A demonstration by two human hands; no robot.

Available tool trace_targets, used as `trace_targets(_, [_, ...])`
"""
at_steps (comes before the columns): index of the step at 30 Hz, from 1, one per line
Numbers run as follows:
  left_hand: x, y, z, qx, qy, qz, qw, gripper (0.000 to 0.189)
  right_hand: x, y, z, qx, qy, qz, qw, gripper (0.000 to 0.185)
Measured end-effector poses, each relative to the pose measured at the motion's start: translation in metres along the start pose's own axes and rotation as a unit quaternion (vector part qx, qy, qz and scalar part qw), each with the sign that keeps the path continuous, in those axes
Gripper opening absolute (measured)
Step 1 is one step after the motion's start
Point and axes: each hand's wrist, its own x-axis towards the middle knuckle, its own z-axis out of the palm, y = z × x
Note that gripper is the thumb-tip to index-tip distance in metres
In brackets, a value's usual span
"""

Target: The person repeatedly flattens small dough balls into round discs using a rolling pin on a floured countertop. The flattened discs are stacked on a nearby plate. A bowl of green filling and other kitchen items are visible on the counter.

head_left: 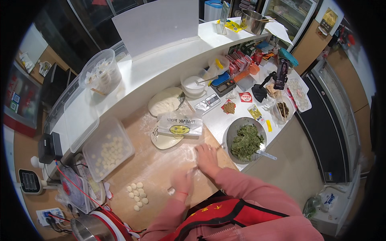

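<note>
My right hand rests over a thin wooden rolling pin, one end of which pokes out past the fingers. Motion blurs my left hand, low over the floured wooden board; its grip is unclear. A small whitish piece shows beside it. Several flattened dough pieces lie to the left. Farther left, a plastic tub contains many small dough balls. Beyond my hands, a plastic bag with printing partly covers a plate.
A metal bowl of chopped green filling stands right of the board. Behind are a dough mass, a tub of white powder and a digital scale. A phone on a stand is at right. A red cable runs at left.
</note>
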Motion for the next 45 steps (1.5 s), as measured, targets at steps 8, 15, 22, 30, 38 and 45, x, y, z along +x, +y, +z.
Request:
trace_targets(8, [0.001,-0.009,-0.005,-0.013,-0.029,-0.037,0.999,0.016,-0.002,0.004,0.001,-0.015,-0.015,-0.001,1.0,0.027])
trace_targets(15, [0.004,-0.012,0.004,-0.023,0.034,0.004,0.999,0.006,0.02,-0.002,0.01,-0.037,0.024,0.016,0.999,0.027])
trace_targets(22, [-0.013,-0.01,-0.009,-0.015,-0.065,-0.045,0.997,0.006,-0.008,0.001,-0.001,-0.015,-0.1,0.03,0.994,0.029])
trace_targets(30, [-0.002,-0.018,-0.001,0.007,0.012,0.0,1.0,0.011,0.016,0.001,0.024,-0.024,-0.011,0.058,0.998,0.033])
trace_targets(38, [-0.004,-0.001,-0.005,0.007,0.035,-0.018,0.999,0.009,-0.012,-0.013,-0.007,-0.002,-0.049,-0.023,0.999,0.033])
trace_targets(45, [0.01,-0.015,-0.007,0.053,0.003,-0.095,0.994,0.011,0.015,0.005,0.026,-0.016,0.017,0.005,1.0,0.029])
